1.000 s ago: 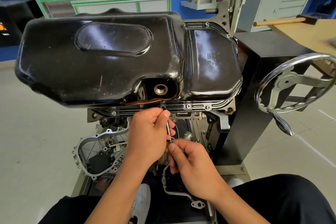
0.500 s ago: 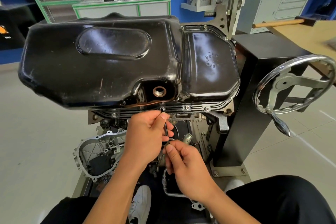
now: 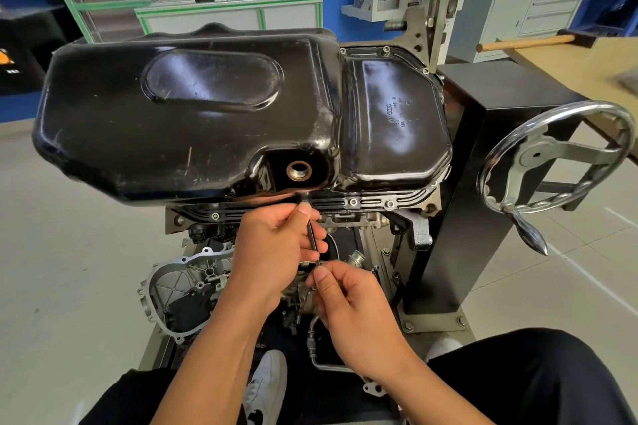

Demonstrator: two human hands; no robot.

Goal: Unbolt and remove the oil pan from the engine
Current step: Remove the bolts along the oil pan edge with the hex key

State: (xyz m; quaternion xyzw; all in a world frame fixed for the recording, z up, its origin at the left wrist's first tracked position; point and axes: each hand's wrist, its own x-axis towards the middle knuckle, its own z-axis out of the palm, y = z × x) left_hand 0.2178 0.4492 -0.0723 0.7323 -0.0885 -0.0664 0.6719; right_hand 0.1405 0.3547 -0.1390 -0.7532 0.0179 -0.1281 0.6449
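The black oil pan (image 3: pixel 207 114) sits bolted on the upturned engine (image 3: pixel 348 218), directly above and beyond both hands. Its deep sump bulges out over the near flange (image 3: pixel 369 199), so the pan wall hangs just over the fingertips. The left hand (image 3: pixel 272 245) is curled, thumb and forefinger pinching the upper shaft of one thin L-shaped key (image 3: pixel 312 238) whose tip meets the flange just below the single round drain hole (image 3: pixel 299 170). The right hand (image 3: pixel 352 304), lower and nearer the person, pinches the key's bottom bend between thumb and forefinger, its other fingers curled. Along the near flange three bolt heads (image 3: pixel 353 202) show: two just right of the left hand's fingertips and one to its left. The fastener under the key tip is hidden by the fingers. Three more heads show on the far rim of the pan's shallow end. Right of both hands stands one black stand column (image 3: pixel 483 183) carrying one chrome handwheel (image 3: pixel 552 162). Beyond that, one wooden-handled mallet (image 3: pixel 524 43) lies on a tan table (image 3: pixel 587 65). Left of the left forearm is one silver cast cover (image 3: pixel 186 286). One bent metal pipe (image 3: pixel 321 355) runs under the right hand, and one white shoe (image 3: pixel 266 386) rests between the forearms.
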